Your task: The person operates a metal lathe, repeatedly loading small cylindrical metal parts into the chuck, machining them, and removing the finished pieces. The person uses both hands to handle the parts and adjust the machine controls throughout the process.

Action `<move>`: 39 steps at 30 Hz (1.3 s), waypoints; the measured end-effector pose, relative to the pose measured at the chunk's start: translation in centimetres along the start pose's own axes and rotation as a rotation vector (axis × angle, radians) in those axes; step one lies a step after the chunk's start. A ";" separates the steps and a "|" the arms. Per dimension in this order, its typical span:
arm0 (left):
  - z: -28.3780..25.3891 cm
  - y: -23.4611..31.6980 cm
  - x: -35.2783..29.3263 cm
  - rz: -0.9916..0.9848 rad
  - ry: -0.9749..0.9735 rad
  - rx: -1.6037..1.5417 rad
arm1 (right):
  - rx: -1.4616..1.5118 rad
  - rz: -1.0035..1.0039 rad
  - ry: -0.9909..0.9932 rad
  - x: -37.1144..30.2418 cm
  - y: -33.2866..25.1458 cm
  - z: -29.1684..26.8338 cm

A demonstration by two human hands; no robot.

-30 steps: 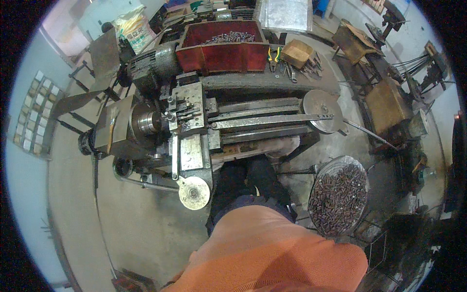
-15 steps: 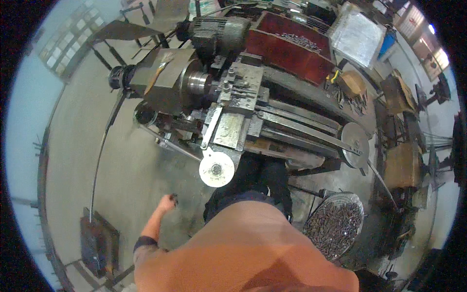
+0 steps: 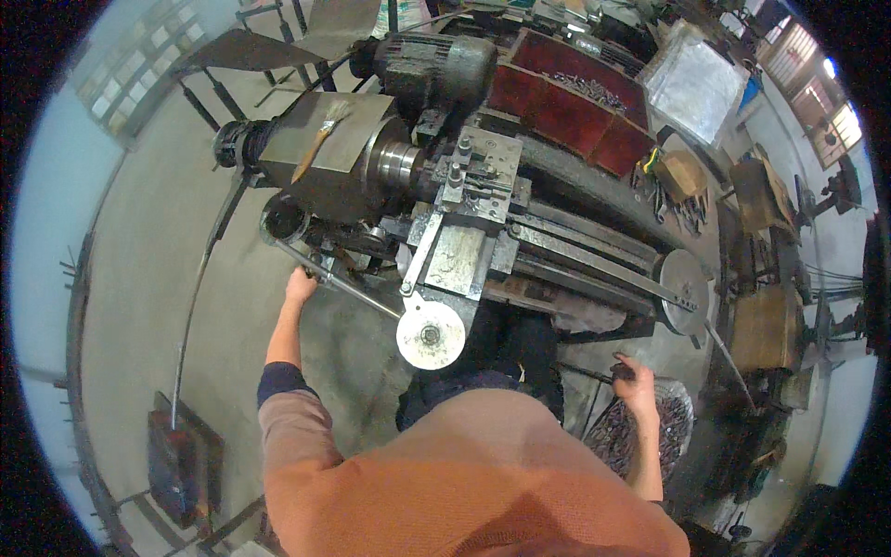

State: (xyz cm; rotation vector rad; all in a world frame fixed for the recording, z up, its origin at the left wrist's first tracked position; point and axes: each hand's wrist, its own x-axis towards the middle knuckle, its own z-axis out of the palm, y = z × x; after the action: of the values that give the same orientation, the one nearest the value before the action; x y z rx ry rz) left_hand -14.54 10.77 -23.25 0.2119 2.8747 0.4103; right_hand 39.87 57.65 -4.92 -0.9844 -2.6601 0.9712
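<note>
My left hand (image 3: 299, 284) is stretched forward to the left, its fingers curled at the underside of the lathe, beside a long metal rod (image 3: 343, 286). What it holds, if anything, is hidden. On the right, my right hand (image 3: 635, 384) is over the far edge of an oval basket (image 3: 687, 432) of small dark metal parts. Its fingers bend round a dark lump at the end of a thin bar (image 3: 587, 371); I cannot tell whether it grips it. Ahead of me stand the lathe's chuck (image 3: 397, 163), its tool slide (image 3: 487, 172) and a pale round handwheel disc (image 3: 431, 335).
A wooden-handled brush (image 3: 318, 144) lies on the headstock cover. Behind the lathe are a motor (image 3: 436, 70) and a red bin (image 3: 566, 111) holding small metal pieces. Hand tools (image 3: 661, 195) lie at the right. A round plate (image 3: 682, 292) is at the bed's right end.
My left hand has moved forward, up to the lathe's underside. My right hand has come into view over the basket. The view has shifted slightly, moving the lathe a little to the right.
</note>
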 end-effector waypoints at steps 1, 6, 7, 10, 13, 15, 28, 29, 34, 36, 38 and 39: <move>0.0 -0.1 0.2 -0.016 -0.002 0.002 | -0.003 -0.017 -0.023 -0.3 0.6 0.9; -3.4 -0.5 1.5 0.117 -0.090 0.515 | -0.060 0.115 -0.150 -1.4 -0.8 1.0; -3.4 -1.2 1.8 0.061 -0.009 0.417 | -0.091 0.111 -0.134 -1.7 0.3 0.5; -3.4 -1.3 1.4 -0.090 0.188 0.173 | -0.134 0.100 -0.046 -1.0 2.3 -1.8; -3.3 0.1 -1.3 -0.061 0.178 0.169 | -0.089 0.155 0.088 0.1 3.1 -6.0; -3.0 -2.0 -2.7 -0.059 0.060 -0.129 | -0.191 0.174 0.290 1.5 6.8 -8.5; -8.9 7.6 -3.5 -0.268 0.425 -0.901 | -0.802 0.547 0.109 5.5 29.2 -18.7; -7.9 8.6 -3.0 -0.347 0.507 -1.001 | -0.784 0.609 0.111 5.0 28.6 -18.7; -7.9 10.0 -3.0 -0.315 0.387 -1.278 | -0.767 0.539 0.309 -0.6 24.6 -14.0; -8.6 11.2 -4.0 -0.316 0.351 -1.372 | -0.760 0.539 0.346 -2.9 25.1 -12.7; -8.9 10.7 -4.7 -0.356 0.436 -1.444 | -0.610 0.711 0.291 -3.8 20.1 -11.9; -8.7 10.1 -4.7 -0.336 0.498 -1.370 | -0.497 0.800 0.234 -4.3 17.3 -12.2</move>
State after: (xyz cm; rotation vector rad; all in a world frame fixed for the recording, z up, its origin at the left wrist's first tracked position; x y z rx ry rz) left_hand -11.03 17.34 -11.22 -0.6588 2.2028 2.3459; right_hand 56.57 71.28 -5.73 -2.2031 -2.3401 0.2094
